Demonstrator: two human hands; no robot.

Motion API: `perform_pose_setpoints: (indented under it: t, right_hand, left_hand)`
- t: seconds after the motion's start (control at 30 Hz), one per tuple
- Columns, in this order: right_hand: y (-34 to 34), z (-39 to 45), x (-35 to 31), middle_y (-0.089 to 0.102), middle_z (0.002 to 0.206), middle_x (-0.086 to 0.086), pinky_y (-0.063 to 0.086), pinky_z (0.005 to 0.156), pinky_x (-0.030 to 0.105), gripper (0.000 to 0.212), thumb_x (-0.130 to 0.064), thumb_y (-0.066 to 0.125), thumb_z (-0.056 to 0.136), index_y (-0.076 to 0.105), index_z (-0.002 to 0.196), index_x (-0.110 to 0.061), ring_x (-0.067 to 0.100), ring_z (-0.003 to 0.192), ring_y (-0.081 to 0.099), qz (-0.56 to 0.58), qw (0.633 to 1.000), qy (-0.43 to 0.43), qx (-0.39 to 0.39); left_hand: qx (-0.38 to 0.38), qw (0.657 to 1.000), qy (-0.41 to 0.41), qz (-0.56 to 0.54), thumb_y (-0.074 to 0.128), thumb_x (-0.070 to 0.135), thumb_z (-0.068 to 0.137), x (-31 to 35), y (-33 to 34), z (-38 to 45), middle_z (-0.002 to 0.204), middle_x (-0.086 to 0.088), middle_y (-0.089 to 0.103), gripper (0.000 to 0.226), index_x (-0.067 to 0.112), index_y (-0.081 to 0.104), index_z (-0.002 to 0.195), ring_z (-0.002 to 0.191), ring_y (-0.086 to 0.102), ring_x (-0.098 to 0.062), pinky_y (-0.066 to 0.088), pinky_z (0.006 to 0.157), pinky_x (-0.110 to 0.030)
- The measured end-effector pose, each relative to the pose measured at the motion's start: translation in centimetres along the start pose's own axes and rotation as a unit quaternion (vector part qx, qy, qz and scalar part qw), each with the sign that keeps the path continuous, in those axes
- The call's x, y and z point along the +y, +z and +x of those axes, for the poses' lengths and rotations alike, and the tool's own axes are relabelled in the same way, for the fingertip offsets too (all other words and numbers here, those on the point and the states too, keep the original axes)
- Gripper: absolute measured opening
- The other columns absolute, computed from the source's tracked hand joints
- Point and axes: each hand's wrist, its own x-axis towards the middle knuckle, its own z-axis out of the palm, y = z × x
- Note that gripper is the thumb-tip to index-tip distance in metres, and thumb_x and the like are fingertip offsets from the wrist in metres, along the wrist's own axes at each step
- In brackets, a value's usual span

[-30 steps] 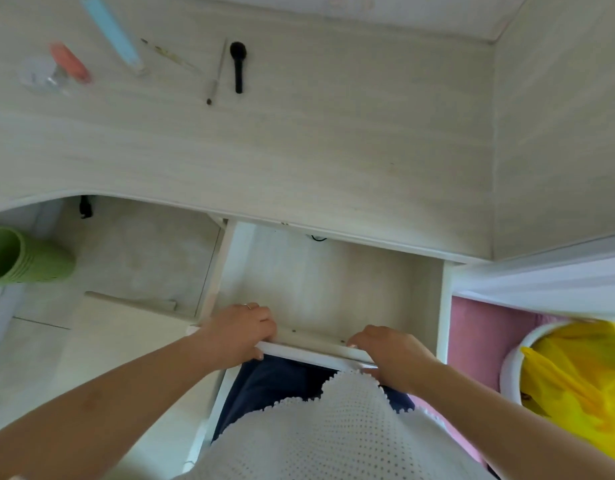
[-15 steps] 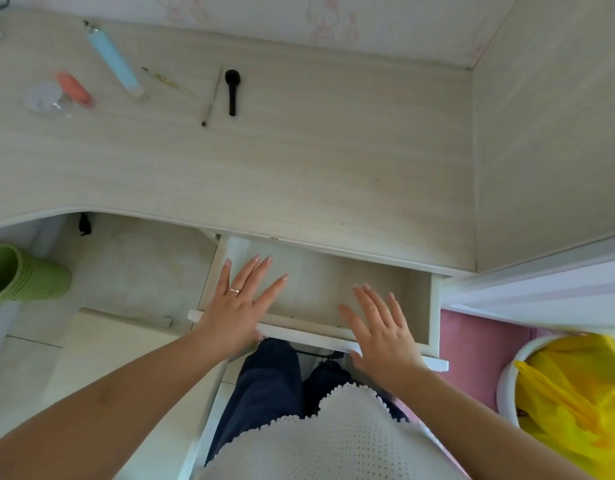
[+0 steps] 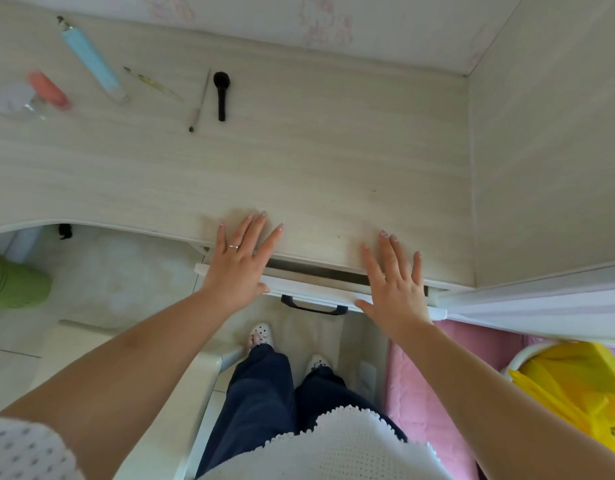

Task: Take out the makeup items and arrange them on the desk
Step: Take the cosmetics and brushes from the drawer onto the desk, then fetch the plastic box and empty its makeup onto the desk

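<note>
Makeup items lie at the desk's (image 3: 299,161) far left: a black brush (image 3: 221,93), a thin pencil (image 3: 199,102), a slim yellowish stick (image 3: 153,83), a light blue tube (image 3: 91,58), a coral-pink item (image 3: 48,89) and a clear wrapper (image 3: 15,103). The white drawer (image 3: 316,289) with a black handle (image 3: 313,305) is nearly pushed in under the desk edge. My left hand (image 3: 242,263) presses flat on the drawer's left front, fingers straight. My right hand (image 3: 394,282) presses flat on its right front, fingers spread. Both hold nothing.
A green bin (image 3: 15,284) lies on the floor at left. A white stool (image 3: 136,393) stands below my left arm. A bucket with a yellow bag (image 3: 576,386) and pink bedding (image 3: 437,393) are at right. A side panel (image 3: 548,140) bounds the desk on the right.
My hands let go of the drawer front, opened flat and pushed it in. The drawer went from wide open to almost shut. The view tilted up, showing more of the desk.
</note>
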Motion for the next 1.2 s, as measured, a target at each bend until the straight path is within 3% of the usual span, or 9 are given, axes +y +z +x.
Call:
perform_pose_setpoints:
  t: [0.1,0.27,0.5,0.7,0.8,0.9,1.0,1.1,1.2]
  right_hand:
    - [0.0,1.5,0.5,0.038,0.146,0.022,0.030,0.106,0.059,0.113,-0.046,0.086,0.053,0.026,0.143,-0.016,0.036,0.137,0.036,0.000,1.000,-0.008,0.019]
    - [0.8,2.1,0.9,0.039,0.144,0.022,0.032,0.105,0.058,0.110,-0.027,0.090,0.049,0.032,0.142,-0.017,0.032,0.136,0.025,0.000,0.998,-0.017,0.059]
    - [1.5,2.1,0.6,0.039,0.143,0.024,0.031,0.105,0.060,0.098,0.014,0.064,0.053,0.034,0.142,-0.015,0.035,0.135,0.028,0.007,0.994,-0.008,0.112]
    - [1.5,2.1,0.5,0.040,0.144,0.023,0.029,0.106,0.059,0.088,0.011,0.052,0.061,0.035,0.142,-0.016,0.033,0.135,0.024,0.026,0.993,0.006,0.118]
    - [1.5,2.2,0.5,0.039,0.144,0.022,0.029,0.106,0.059,0.089,0.010,0.059,0.061,0.036,0.142,-0.017,0.033,0.135,0.025,0.029,0.994,0.008,0.107]
    - [0.6,2.2,0.5,0.030,0.150,0.018,0.022,0.112,0.056,0.093,-0.008,0.073,0.066,0.027,0.146,-0.021,0.029,0.140,0.018,0.036,0.999,0.005,0.029]
    - [-1.1,2.3,1.0,0.006,0.158,0.013,0.002,0.119,0.050,0.087,-0.031,0.064,0.083,0.009,0.150,-0.026,0.026,0.147,-0.001,0.070,0.996,-0.006,-0.059]
    - [-3.8,2.4,0.6,0.020,0.155,0.009,0.012,0.119,0.040,0.077,-0.036,0.061,0.086,0.018,0.149,-0.022,0.026,0.144,0.016,0.204,0.978,0.017,-0.051]
    - [-6.6,2.3,-1.4,0.048,0.138,0.004,0.036,0.101,0.028,0.058,-0.026,0.062,0.087,0.039,0.140,-0.021,0.021,0.127,0.046,0.377,0.924,0.048,-0.036]
  left_hand:
    - [0.018,1.000,0.000,-0.006,0.083,0.039,0.061,-0.2,0.1,1.3,0.156,-0.016,0.018,0.116,0.020,0.011,0.150,0.145,0.013,-0.033,0.009,0.112,-0.059]
    - [0.097,0.995,0.002,-0.027,0.091,0.028,0.045,-0.4,1.1,2.4,0.139,-0.022,0.040,0.113,0.014,0.035,0.141,0.132,0.033,-0.037,0.024,0.108,-0.059]
    - [0.146,0.989,-0.032,-0.015,0.088,0.022,0.049,0.2,1.6,2.7,0.133,-0.018,0.047,0.096,0.018,0.044,0.135,0.127,0.037,-0.032,0.030,0.108,-0.056]
    - [0.177,0.983,-0.053,-0.004,0.081,0.015,0.052,0.6,1.7,2.7,0.131,-0.017,0.051,0.087,0.018,0.049,0.133,0.125,0.035,-0.030,0.032,0.107,-0.055]
    - [0.164,0.985,-0.056,-0.009,0.082,0.015,0.051,0.6,1.7,2.7,0.132,-0.017,0.050,0.088,0.018,0.050,0.133,0.125,0.035,-0.030,0.032,0.107,-0.055]
    - [0.090,0.993,-0.058,-0.053,0.084,0.019,0.057,0.8,0.4,2.8,0.140,-0.017,0.042,0.090,0.017,0.044,0.137,0.132,0.032,-0.033,0.024,0.111,-0.055]
    - [0.002,0.987,-0.079,-0.142,0.072,0.027,0.077,1.1,-1.7,2.3,0.152,-0.009,0.026,0.073,0.022,0.038,0.141,0.141,0.023,-0.029,0.017,0.116,-0.044]
    - [0.018,0.932,-0.134,-0.337,0.062,0.022,0.087,1.8,-3.6,-0.2,0.137,-0.001,0.050,0.043,0.019,0.053,0.129,0.128,0.045,-0.020,0.035,0.105,-0.031]
    - [0.028,0.808,-0.242,-0.536,0.059,0.018,0.089,2.4,-5.5,-4.0,0.113,0.004,0.064,0.028,0.019,0.060,0.117,0.104,0.060,-0.010,0.045,0.081,-0.019]
